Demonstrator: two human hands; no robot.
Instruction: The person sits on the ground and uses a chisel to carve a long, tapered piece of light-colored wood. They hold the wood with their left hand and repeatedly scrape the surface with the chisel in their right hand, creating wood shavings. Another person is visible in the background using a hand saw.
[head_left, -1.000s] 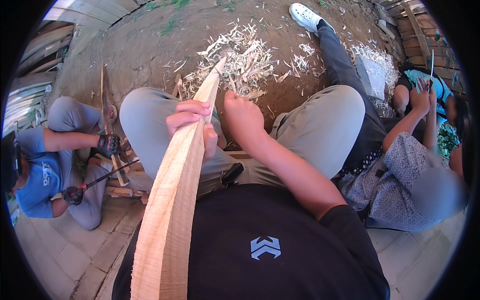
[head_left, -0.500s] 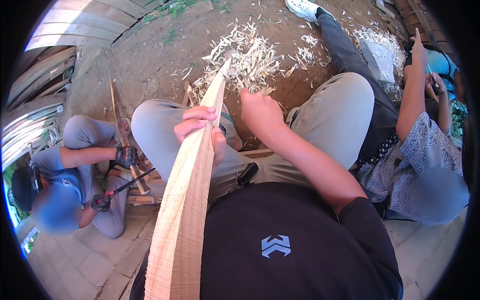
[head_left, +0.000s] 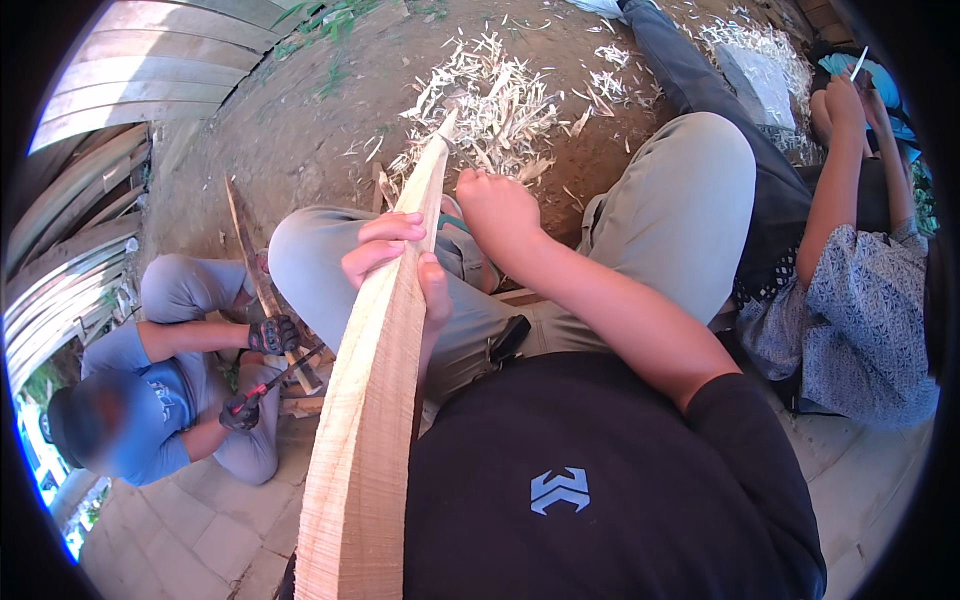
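Tight one here: wood piece (head_left: 365, 400) slants up the middle, walling off the L side from the R hand (head_left: 497, 208), w/ L hand (head_left: 376, 262) wrapped round it & L knee (head_left: 308, 255) bulking beyond. Widest lane's btwn R hand & R knee (head_left: 705, 175), open over dirt (head_left: 600, 155), w/ low shavings pile (head_left: 490, 110) ahead & a co-worker's dark trouser leg (head_left: 690, 80) stretched past the R knee. Out L, another co-worker's blade (head_left: 290, 368) juts twd the wood piece; gap btwn R hand & wood piece looks v narrow.
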